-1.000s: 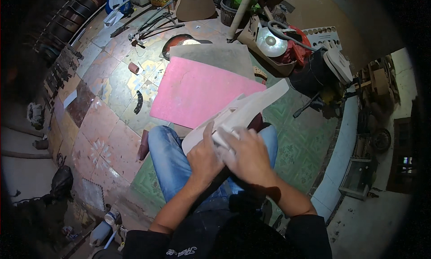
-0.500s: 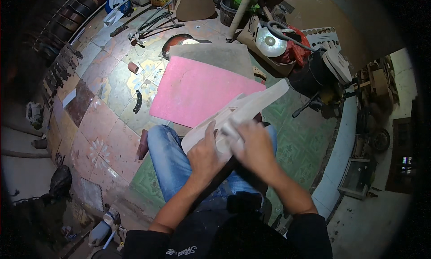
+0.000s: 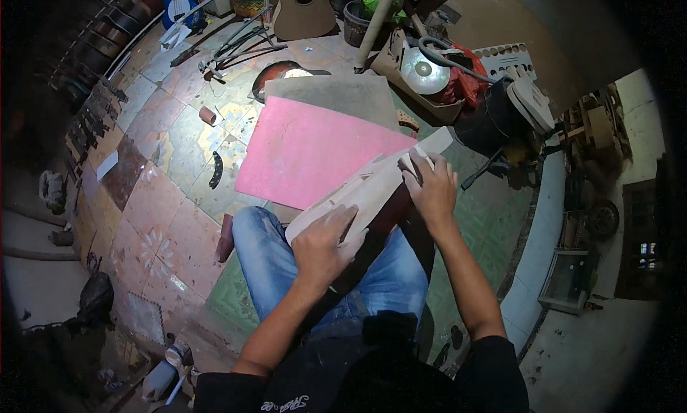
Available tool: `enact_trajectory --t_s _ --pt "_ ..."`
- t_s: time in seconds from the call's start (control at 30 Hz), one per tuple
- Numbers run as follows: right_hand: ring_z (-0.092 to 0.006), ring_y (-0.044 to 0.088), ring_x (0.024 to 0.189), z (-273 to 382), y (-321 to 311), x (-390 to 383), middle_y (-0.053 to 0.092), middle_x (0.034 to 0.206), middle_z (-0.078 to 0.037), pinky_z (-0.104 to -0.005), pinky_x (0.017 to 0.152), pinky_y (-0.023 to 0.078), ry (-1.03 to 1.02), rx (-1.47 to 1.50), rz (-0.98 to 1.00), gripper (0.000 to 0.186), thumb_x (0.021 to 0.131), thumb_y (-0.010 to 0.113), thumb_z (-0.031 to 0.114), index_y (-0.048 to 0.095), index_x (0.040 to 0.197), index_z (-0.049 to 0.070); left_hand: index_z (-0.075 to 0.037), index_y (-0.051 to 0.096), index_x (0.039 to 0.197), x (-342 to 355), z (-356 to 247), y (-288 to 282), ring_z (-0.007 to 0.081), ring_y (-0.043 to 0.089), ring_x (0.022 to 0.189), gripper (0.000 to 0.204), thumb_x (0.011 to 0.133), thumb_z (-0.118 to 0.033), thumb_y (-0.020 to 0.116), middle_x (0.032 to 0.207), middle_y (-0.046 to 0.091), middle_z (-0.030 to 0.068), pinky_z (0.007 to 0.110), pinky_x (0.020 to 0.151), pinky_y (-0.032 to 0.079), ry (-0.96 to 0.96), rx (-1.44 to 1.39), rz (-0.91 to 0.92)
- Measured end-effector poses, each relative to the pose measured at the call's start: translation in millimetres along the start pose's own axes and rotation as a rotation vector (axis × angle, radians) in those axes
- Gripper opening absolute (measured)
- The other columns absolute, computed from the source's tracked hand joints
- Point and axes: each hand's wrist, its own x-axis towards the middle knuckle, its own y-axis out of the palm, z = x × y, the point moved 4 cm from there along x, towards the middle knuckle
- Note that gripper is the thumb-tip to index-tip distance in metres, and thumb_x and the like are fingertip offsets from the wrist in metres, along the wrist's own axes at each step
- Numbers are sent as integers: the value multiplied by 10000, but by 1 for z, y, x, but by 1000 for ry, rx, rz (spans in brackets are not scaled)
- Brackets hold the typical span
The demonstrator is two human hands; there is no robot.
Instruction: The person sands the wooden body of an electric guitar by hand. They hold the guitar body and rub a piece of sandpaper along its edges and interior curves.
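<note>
Across my lap lies a long pale wooden piece (image 3: 373,190), shaped like an unfinished guitar body with a neck, with slots cut in its face. It slants from near left up to the far right. My left hand (image 3: 322,245) is closed over its wide near end, fingers on top and thumb at the near edge. At the narrow far end, my right hand (image 3: 434,191) presses a small pale block (image 3: 415,157) onto the wood; the fingers partly cover it, and its material cannot be made out.
A pink board (image 3: 315,152) lies on the floor ahead, over a grey sheet (image 3: 343,95). Farther off are an acoustic guitar body (image 3: 303,20) and a cardboard box (image 3: 393,66) of odds and ends. A black cylindrical container (image 3: 486,120) stands at right. A curved dark piece (image 3: 217,170) lies on the tiles.
My right hand has slid the small block away from me and to the right along the wood, toward the narrow end. My left hand has shifted slightly on the wide end.
</note>
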Motion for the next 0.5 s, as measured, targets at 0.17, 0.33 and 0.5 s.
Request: enact_trajectory --t_s 0.17,0.33,0.5 --pt "-365 602 1120 4 10 -1 650 1201 -174 -492 948 465 -102 -3 -18 472 870 736 336 689 1298 143 -177 751 1192 2 0 -6 293 735 986 420 799 -299 833 1125 750 101 383 817 591 50 67 45" --pt "-379 596 1111 -25 -7 37 643 1229 -191 -507 902 467 92 -315 -175 455 870 734 331 699 1290 161 -216 753 1203 2 -7 -3 291 732 981 400 819 -302 821 1155 744 86 385 805 592 43 92 76" --pt "-356 594 1107 -26 -2 25 629 1220 -157 -495 890 469 -133 -252 -51 490 851 751 300 668 1327 218 -213 753 1197 3 -3 -6 289 732 977 394 820 -305 820 1153 743 90 388 807 591 26 78 78"
